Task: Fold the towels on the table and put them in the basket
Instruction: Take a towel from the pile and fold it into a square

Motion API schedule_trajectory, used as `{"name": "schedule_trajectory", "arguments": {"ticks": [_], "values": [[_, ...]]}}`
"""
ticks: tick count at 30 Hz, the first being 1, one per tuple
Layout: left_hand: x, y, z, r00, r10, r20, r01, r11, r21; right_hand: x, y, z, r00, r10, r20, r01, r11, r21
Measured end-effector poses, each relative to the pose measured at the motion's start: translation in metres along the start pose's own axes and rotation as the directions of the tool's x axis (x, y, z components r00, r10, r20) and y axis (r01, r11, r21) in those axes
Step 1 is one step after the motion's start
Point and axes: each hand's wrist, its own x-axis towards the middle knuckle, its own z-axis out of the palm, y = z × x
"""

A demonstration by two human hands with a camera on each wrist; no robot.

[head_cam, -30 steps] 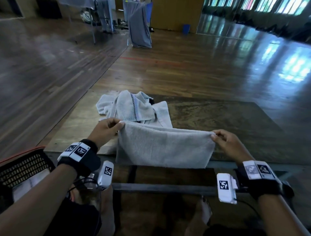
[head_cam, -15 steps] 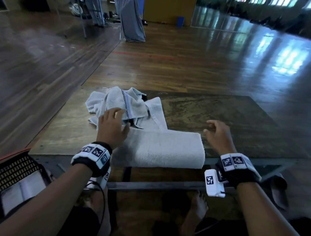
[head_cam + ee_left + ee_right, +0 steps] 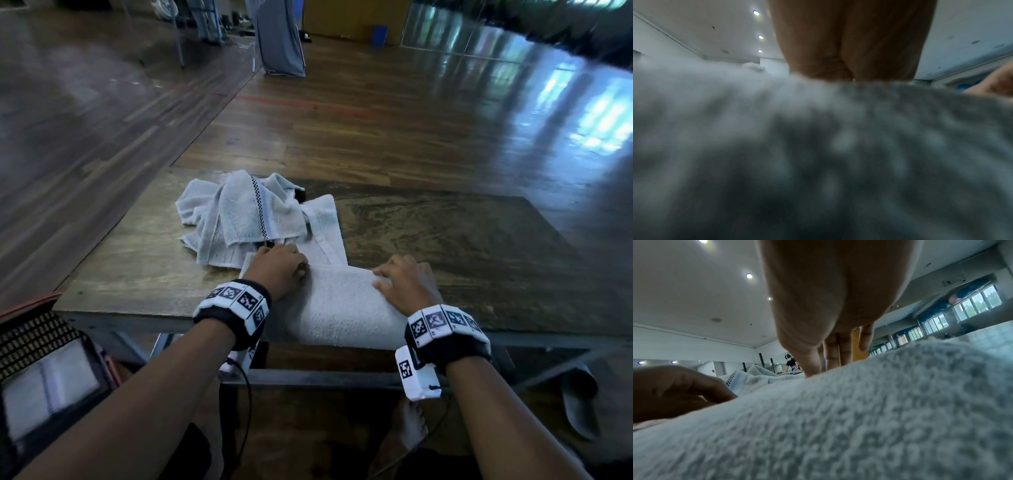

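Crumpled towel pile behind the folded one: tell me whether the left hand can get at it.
Probably yes: the left hand rests on the folded towel, right beside the crumpled towel pile, with nothing between.

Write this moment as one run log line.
step: flattening fold | left hand: on folded grey terry towel | right hand: on it | crumpled towels: waiting
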Motion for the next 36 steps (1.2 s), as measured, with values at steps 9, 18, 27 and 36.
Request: {"name": "schedule_trajectory", "arguments": {"ticks": [9, 18, 27, 36], "values": [[0.008, -0.013, -0.001, 0.999, -0.052, -0.006, 0.052, 0.997, -0.053, 0.0, 0.004, 0.005, 0.997, 0.039, -0.063, -0.028, 0.984, 0.174], [0.009, -0.017, -0.01, 0.994, -0.034, 0.102, 0.043, 0.995, -0.091, 0.007, 0.01, 0.001, 1.0, 0.025, 0.013, -0.026, 0.987, 0.157], [0.01, -0.019, -0.006, 0.995, -0.075, 0.06, 0.084, 0.983, -0.164, 0.004, 0.012, -0.005, 0.995, 0.077, -0.07, -0.055, 0.959, 0.278], [0.006, -0.027, -0.009, 0.998, -0.053, 0.036, 0.056, 0.995, -0.087, 0.007, 0.017, 0.004, 0.988, 0.107, -0.115, -0.092, 0.987, 0.133]]}}
